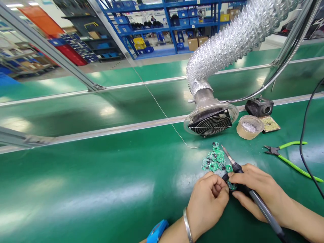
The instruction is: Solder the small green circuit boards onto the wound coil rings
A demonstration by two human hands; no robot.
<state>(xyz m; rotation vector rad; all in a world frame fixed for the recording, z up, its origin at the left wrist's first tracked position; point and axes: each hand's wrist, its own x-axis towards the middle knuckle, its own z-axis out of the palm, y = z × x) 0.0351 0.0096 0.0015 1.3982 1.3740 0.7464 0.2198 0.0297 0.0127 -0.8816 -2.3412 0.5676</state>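
Observation:
In the head view my right hand (263,192) has a soldering iron (262,204) lying across it, its metal tip pointing up and away. The fingers of that same hand also touch a small round green circuit board (231,185) with a black part on it. My left hand (210,199) is closed in a pinch at the left edge of this board; what exactly its fingertips grip is hidden. Just beyond both hands lies a loose pile of similar green circuit boards (214,158). A thin solder wire (162,109) hangs down to the bench left of the pile.
A fume extractor (211,123) on a silver duct (235,44) hangs over the bench (88,175). Behind the hands stand a round tub (249,128), a sponge tray (270,124) and a black iron holder (260,107). Green-handled cutters (291,155) and a black cable (302,141) are at the right.

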